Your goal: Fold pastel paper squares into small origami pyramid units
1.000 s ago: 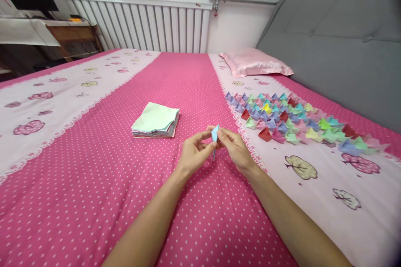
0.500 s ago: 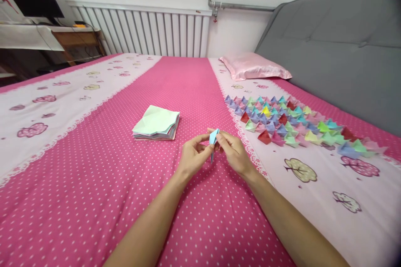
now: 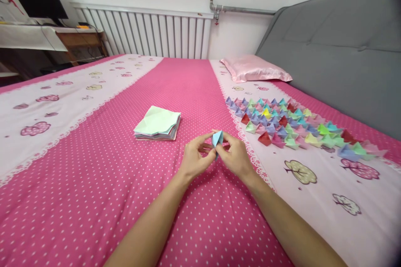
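In the head view, a person's left hand point(image 3: 194, 157) and right hand point(image 3: 234, 156) meet near the middle of the scene, holding between them a small, pointed, folded piece of light blue paper point(image 3: 217, 137) above a pink bedspread with white dots point(image 3: 103, 183). The left thumb and fingers close narrowly on the paper from the left; the right thumb presses its near face at the lower part, while the right index finger reaches to its far side. Half a second ago the right thumb and fingers pinched the paper's right edge, and it leaned to the right; now it shows a broader face, with its point turned down toward the thumbs. A narrow tip of it shows below the fingers. To the left and slightly farther away lies a square stack of thin paper sheets with a pale green sheet on top point(image 3: 158, 120), unchanged. To the right, rows of small multicoloured folded paper boats point(image 3: 277, 128) stand close together on the pale printed band of the bedspread, also as before. Beyond them, a shiny pink satin pillow point(image 3: 255, 68) lies beside a grey padded headboard point(image 3: 332, 29).
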`<control>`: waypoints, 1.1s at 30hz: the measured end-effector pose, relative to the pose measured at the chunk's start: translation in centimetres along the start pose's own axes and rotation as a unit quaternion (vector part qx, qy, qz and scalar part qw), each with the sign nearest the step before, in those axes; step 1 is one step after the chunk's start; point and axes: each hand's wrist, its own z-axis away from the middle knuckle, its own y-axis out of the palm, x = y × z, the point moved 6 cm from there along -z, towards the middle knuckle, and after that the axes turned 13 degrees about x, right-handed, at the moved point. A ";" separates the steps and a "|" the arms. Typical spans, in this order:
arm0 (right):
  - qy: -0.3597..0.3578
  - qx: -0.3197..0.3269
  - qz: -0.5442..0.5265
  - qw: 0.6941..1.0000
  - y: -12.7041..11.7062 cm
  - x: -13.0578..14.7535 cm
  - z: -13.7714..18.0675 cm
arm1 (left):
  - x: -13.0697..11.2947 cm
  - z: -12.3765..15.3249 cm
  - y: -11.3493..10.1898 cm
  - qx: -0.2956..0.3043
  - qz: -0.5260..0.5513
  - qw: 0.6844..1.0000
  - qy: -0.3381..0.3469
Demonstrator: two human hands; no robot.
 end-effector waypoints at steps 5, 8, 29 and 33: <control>-0.017 0.009 -0.059 0.998 0.3 -0.5 0.1 | -0.7 0.0 0.4 0.010 -0.081 0.995 0.052; -0.027 -0.008 -0.039 0.999 0.3 -0.5 0.2 | -1.3 0.0 0.9 0.036 -0.125 0.989 0.077; -0.132 0.024 0.007 0.991 -0.1 0.6 0.0 | 1.5 -0.2 1.1 -0.004 0.322 0.944 -0.079; -0.140 0.056 0.024 0.988 -0.3 0.8 0.0 | 1.5 -0.4 0.6 -0.044 0.458 0.884 -0.085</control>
